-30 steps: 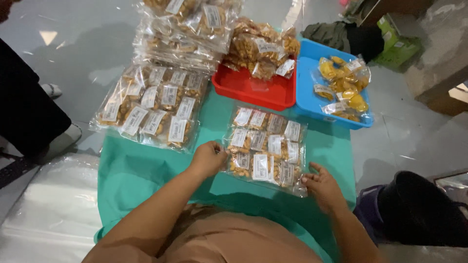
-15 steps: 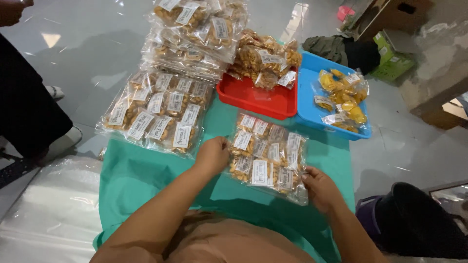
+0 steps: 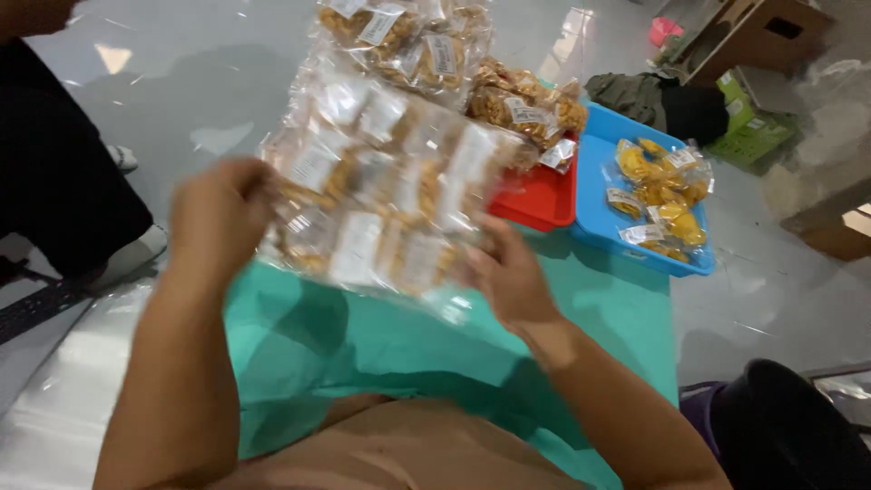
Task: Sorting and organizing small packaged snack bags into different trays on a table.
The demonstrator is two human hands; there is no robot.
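Observation:
I hold a large clear plastic bag [image 3: 381, 191] filled with several small labelled snack packets, lifted off the green table [image 3: 408, 345] and tilted toward me. My left hand [image 3: 218, 213] grips its left edge. My right hand [image 3: 508, 277] grips its lower right edge. The bag is blurred and hides the pile that lay on the table's far left. Behind it, more clear bags of snack packets [image 3: 408, 36] are stacked at the far end.
A red tray [image 3: 540, 195] with brown snack bags and a blue tray [image 3: 603, 204] with yellow snack bags stand at the table's far right. A person in black stands at left [image 3: 54, 172]. Cardboard boxes [image 3: 762, 36] sit on the grey floor at upper right.
Both hands have raised the big bag of packets from the green table up and to the left, toward the camera. The view has tilted slightly.

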